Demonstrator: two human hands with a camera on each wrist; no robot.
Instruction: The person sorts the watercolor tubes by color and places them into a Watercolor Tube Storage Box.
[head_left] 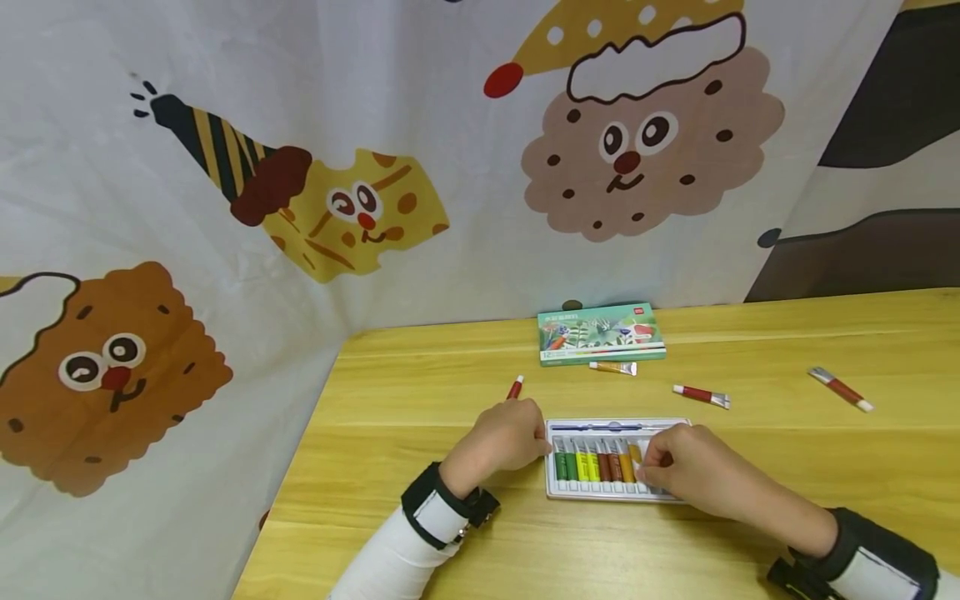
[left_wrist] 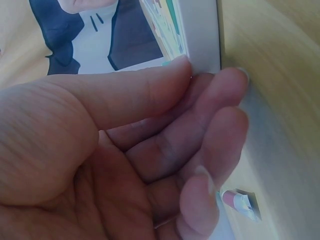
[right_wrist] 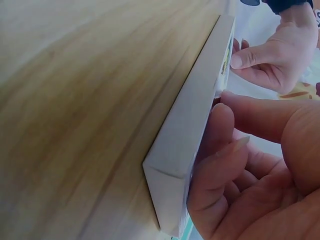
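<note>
A white plastic paint tray point(head_left: 558, 493) lies on the table, holding a row of green, yellow, brown and ochre paint tubes point(head_left: 592, 467) and a thin blue paintbrush point(head_left: 592, 427) along its far side. At its left edge, my left hand point(head_left: 504, 437) grips the rim between thumb and curled fingers; the left wrist view shows the thumb point(left_wrist: 165, 87) against the tray's corner. Over the right part of the tray, my right hand point(head_left: 697, 467) pinches an ochre paint tube point(head_left: 636, 454) with thumb and forefinger. That hand hides the tray's right slots.
Behind the tray lies a green paint box point(head_left: 600, 335), with an ochre tube point(head_left: 613, 367) before it. Loose reddish tubes lie around: one point(head_left: 514, 387) beyond my left hand, one point(head_left: 701, 396) behind the right hand, another point(head_left: 842, 389) farther right. A printed cloth point(head_left: 465, 275) hangs behind the table.
</note>
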